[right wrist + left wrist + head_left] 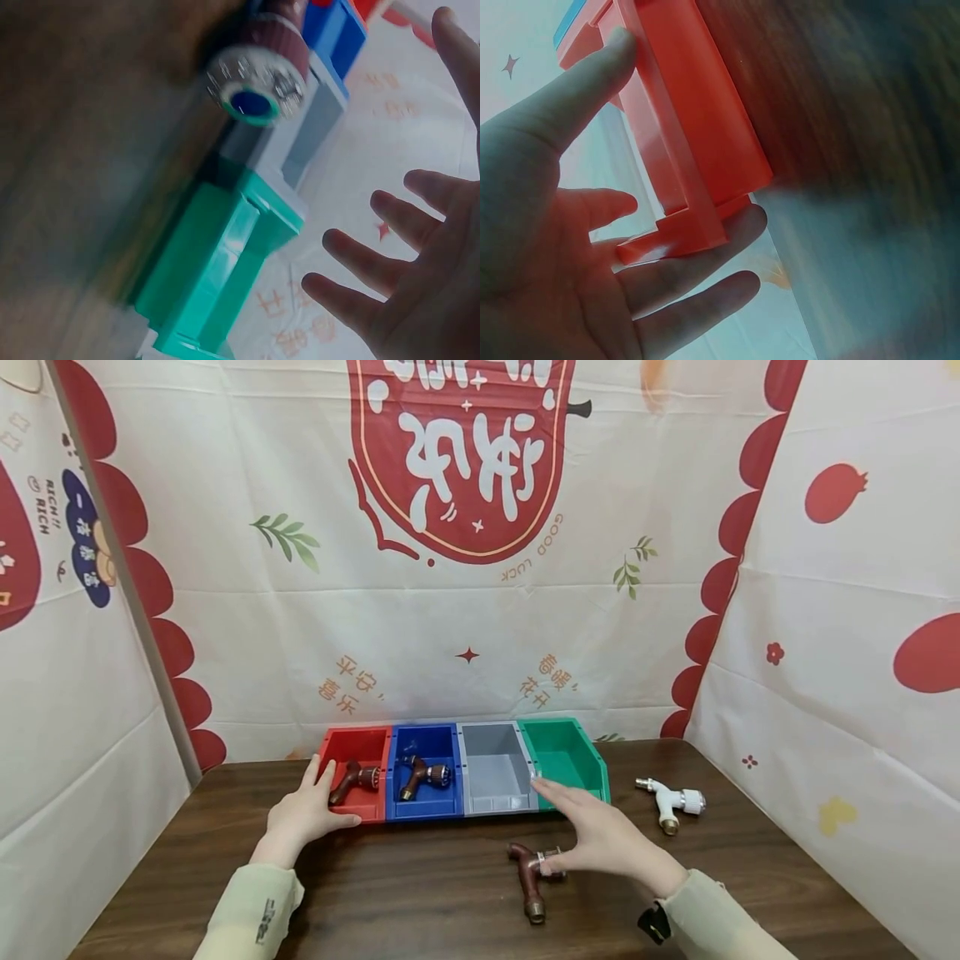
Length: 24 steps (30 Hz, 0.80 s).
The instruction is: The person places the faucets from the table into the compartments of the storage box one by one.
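My left hand (300, 814) is at the left front corner of the red bin (705, 97). Its thumb touches the front rim, and its fairly straight fingers lie along the left side. Inside the red bin is a brown faucet (352, 781); a similar brown faucet (422, 777) lies in the blue bin (426, 810). Over the table, my right hand (603, 835) hovers with fingers spread, its thumb overlapping the handle of another brown faucet (528, 877) in the head view. From the right wrist, that faucet's round handle (259, 82) shows apart from the fingers.
To the right of the blue bin, a grey bin (495, 768) and a green bin (562, 760) join the row. A white faucet (671, 802) lies on the wooden table (420, 893) at the right. Printed cloth (420, 635) hangs behind and at both sides.
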Tool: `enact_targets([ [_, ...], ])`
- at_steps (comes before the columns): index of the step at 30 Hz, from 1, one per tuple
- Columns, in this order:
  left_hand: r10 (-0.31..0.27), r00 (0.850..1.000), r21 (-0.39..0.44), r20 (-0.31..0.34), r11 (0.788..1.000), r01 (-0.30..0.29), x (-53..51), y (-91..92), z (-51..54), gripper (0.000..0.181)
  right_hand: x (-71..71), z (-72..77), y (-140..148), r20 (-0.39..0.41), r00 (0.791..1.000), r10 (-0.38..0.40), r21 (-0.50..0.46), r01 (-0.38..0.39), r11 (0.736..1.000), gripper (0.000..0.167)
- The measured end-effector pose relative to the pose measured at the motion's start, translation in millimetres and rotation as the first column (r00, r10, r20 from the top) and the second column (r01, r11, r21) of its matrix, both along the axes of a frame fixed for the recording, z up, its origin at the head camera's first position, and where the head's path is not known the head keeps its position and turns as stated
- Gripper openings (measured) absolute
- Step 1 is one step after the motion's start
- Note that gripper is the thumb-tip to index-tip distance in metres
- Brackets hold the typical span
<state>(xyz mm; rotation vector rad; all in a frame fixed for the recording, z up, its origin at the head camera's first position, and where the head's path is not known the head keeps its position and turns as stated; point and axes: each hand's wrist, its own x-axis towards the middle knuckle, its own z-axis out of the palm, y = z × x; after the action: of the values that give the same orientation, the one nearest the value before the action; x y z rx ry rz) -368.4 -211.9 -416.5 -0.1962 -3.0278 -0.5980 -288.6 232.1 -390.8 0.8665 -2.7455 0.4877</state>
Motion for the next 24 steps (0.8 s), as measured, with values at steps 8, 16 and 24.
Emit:
enact_targets([
  [8,-0.004,1.000,0.005,-0.012,1.000,0.004,-0.4,-0.5,-0.4,0.112,6.5,-13.8,-7.6,-0.014,0.998,0.053,0.116,-0.051,0.992,0.107],
  [16,-0.006,1.000,0.001,-0.011,1.000,0.007,1.4,-0.8,0.4,0.113,13.2,-21.1,-16.5,-0.007,0.993,0.114,0.208,-0.110,0.972,0.100],
  [24,-0.012,1.000,-0.010,-0.010,1.000,0.012,2.5,0.1,2.7,0.113,19.3,-25.7,-21.9,-0.008,0.983,0.182,0.275,-0.173,0.946,0.095],
])
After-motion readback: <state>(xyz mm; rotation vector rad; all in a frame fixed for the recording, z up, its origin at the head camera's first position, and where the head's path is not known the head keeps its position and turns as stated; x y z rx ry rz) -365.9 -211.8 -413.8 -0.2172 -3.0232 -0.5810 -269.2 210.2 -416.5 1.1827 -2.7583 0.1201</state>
